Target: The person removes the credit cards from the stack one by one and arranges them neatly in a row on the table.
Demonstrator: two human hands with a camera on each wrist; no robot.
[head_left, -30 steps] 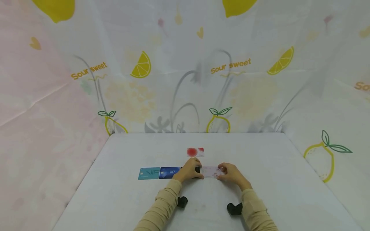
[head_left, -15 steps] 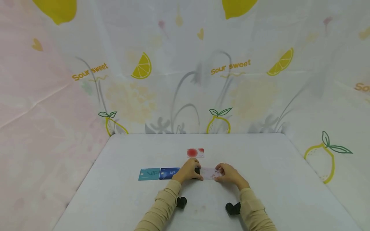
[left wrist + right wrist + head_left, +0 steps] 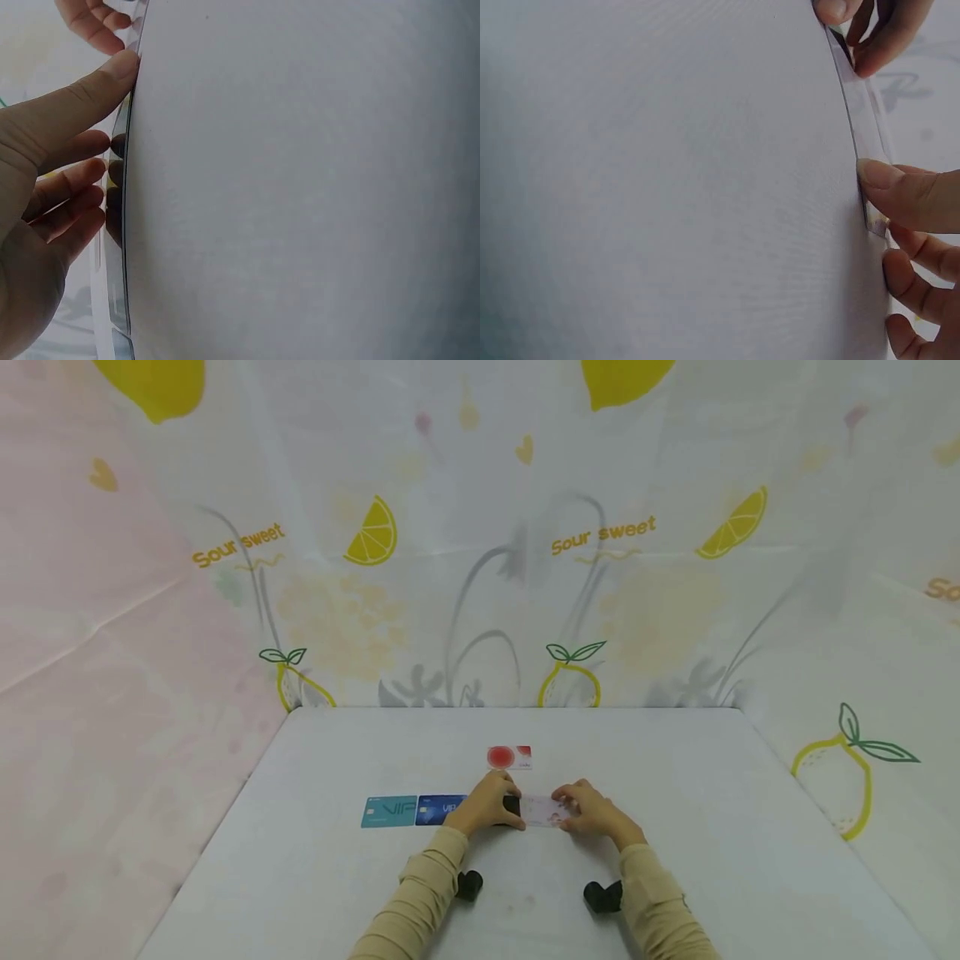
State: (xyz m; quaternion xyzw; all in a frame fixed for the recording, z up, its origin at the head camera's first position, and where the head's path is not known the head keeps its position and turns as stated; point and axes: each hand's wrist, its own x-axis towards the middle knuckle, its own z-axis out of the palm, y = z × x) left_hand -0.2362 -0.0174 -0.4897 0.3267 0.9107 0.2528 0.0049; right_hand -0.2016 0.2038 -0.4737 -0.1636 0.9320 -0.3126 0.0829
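Observation:
In the head view, cards lie in a row on the white table (image 3: 337,893). My left hand (image 3: 487,806) spans a black card (image 3: 512,811), its thumb at the near edge and fingers at the far edge; the hand hides much of that card. Directly to the right lies a pale pink floral card (image 3: 537,810), which my right hand (image 3: 596,817) holds by its near and far edges. In the right wrist view, the right thumb (image 3: 881,176) presses the card's near edge. In the left wrist view, the left thumb (image 3: 112,71) touches the near edge of the row.
Left of the black card are a blue VIP card (image 3: 432,811) and a teal VIP card (image 3: 387,812). A white card with a red circle (image 3: 501,757) lies farther back. Lemon-printed cloth (image 3: 480,610) hangs behind the table. Black wrist-worn pieces (image 3: 602,897) show by the sleeves.
The right hand and the pale pink card have slid slightly left, against the black card. The right fingers then moved farther left over the card. The left hand has stayed nearly in place.

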